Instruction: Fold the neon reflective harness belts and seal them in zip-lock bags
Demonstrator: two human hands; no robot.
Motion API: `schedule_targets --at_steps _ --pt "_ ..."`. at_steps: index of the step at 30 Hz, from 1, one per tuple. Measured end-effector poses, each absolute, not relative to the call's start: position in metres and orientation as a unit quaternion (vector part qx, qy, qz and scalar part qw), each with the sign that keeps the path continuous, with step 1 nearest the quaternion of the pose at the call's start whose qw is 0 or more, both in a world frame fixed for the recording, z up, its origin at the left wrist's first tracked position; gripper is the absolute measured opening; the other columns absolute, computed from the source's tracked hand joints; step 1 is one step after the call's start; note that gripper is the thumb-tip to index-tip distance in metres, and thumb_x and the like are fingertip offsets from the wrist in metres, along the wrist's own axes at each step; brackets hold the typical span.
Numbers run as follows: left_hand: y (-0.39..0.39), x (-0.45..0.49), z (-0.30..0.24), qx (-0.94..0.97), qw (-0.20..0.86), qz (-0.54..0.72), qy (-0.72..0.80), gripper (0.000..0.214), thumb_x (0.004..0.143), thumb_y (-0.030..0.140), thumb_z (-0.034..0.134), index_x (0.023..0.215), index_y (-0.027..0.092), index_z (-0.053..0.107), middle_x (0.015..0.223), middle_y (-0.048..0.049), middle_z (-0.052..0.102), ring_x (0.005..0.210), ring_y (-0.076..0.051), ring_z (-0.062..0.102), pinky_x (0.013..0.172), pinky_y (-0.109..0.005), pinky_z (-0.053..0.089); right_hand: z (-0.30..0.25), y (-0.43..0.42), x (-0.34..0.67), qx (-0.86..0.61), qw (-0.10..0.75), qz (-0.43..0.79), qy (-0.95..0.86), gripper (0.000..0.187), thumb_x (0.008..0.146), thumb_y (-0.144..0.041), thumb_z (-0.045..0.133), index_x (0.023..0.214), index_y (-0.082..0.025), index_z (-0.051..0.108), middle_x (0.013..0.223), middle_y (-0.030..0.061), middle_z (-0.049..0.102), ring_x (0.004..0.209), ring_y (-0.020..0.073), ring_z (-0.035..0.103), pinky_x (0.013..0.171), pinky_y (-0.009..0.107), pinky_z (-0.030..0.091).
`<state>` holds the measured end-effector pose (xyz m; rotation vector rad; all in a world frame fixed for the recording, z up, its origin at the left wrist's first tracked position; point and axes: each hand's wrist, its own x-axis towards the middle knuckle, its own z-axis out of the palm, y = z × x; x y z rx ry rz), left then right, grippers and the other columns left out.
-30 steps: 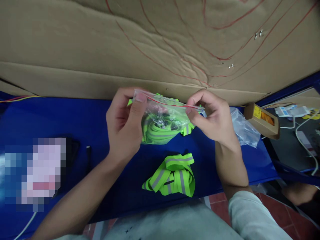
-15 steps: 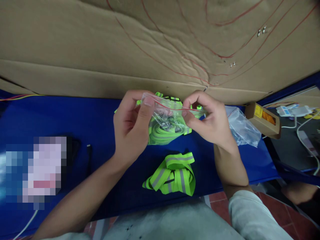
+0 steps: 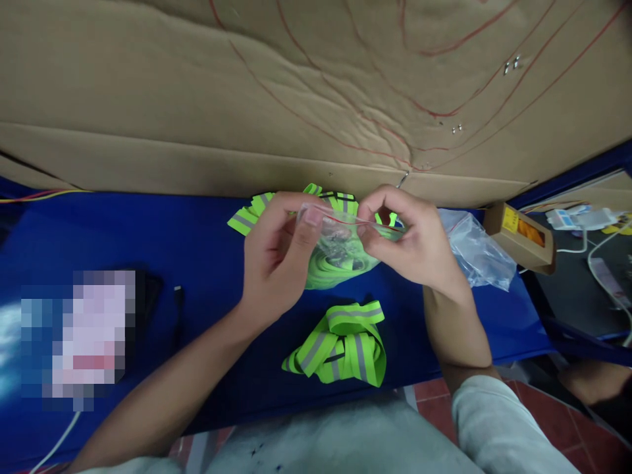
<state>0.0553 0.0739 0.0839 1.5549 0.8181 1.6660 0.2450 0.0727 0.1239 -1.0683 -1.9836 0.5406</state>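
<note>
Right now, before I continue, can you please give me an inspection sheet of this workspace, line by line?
Surface: blue table, with a cardboard sheet behind it.
Job's things: clear zip bag holding neon reflective straps, held over the table; loose strap bundle near the front edge; more straps beyond the left hand.
Clutter: empty plastic bag; small carton; black item, too small to tell.
Grips: left hand and right hand both pinch the bag's red-lined top edge.
Cables: white cables at right; coloured wires at left.
Surroundings: red tile floor.
</note>
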Motion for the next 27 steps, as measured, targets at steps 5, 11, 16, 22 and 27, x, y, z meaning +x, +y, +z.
schedule_targets --at_steps 5,11,16,22,27 --pt "0.074 0.056 0.082 0.624 0.368 0.616 0.309 0.018 0.104 0.034 0.061 0.096 0.023 0.073 0.085 0.0002 0.073 0.070 -0.011 0.065 0.060 -0.023 0.053 0.122 0.073 0.245 -0.420 0.387 0.228 -0.789 0.006 0.083 -0.015 0.062 0.086 -0.020 0.062 0.081 -0.0035 0.063 0.074 0.0113 0.055 0.074 0.026 0.045" --pt "0.073 0.057 0.080 0.632 0.371 0.610 0.300 0.017 0.103 0.035 0.064 0.095 0.023 0.073 0.085 -0.0012 0.073 0.073 -0.013 0.067 0.064 -0.025 0.054 0.123 0.073 0.244 -0.423 0.378 0.232 -0.790 0.004 0.084 -0.018 0.063 0.086 -0.020 0.063 0.083 -0.0022 0.065 0.076 0.0127 0.057 0.076 0.027 0.046" --pt "0.070 0.059 0.079 0.649 0.364 0.592 0.311 0.017 0.102 0.035 0.064 0.093 0.023 0.071 0.081 -0.0012 0.071 0.069 -0.013 0.063 0.060 -0.025 0.050 0.124 0.071 0.242 -0.424 0.373 0.238 -0.790 0.004 0.086 -0.018 0.064 0.089 -0.020 0.063 0.086 -0.0012 0.067 0.081 0.0135 0.060 0.079 0.027 0.048" --pt "0.073 0.052 0.068 0.695 0.268 0.570 0.346 0.012 0.103 0.031 0.062 0.100 0.023 0.069 0.084 -0.0005 0.072 0.070 -0.013 0.063 0.061 -0.026 0.047 0.114 0.075 0.239 -0.403 0.387 0.282 -0.780 0.006 0.094 -0.024 0.068 0.092 -0.019 0.067 0.080 -0.0031 0.066 0.069 0.0094 0.056 0.069 0.023 0.045" --pt "0.082 0.043 0.066 0.726 0.248 0.556 0.320 0.010 0.102 0.028 0.063 0.105 0.022 0.070 0.094 -0.0016 0.075 0.083 -0.014 0.070 0.074 -0.025 0.052 0.107 0.076 0.235 -0.409 0.400 0.256 -0.779 0.013 0.099 -0.030 0.068 0.093 -0.018 0.067 0.078 -0.0021 0.065 0.068 0.0095 0.055 0.063 0.022 0.042"
